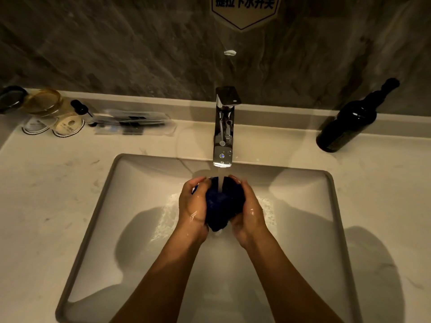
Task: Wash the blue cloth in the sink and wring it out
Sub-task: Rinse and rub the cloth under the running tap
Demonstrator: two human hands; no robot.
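Head: hands (221, 203) bunching cloth (224, 203) (faucet (224, 127) running), bottle (349, 122)

The faucet (223, 127) stands at the back middle of the sink (303, 206), its spout reaching over the basin with a stream of water (220, 184) falling just ahead of it, so the way straight back is blocked while open basin lies to either side and toward the near rim. On the worktop (46, 206), a glass jar (44, 102), a small pump bottle (81, 108) and a clear tray (135, 123) crowd the back left corner, and a dark bottle (349, 122) stands at back right. Bare worktop runs along both sides of the sink.
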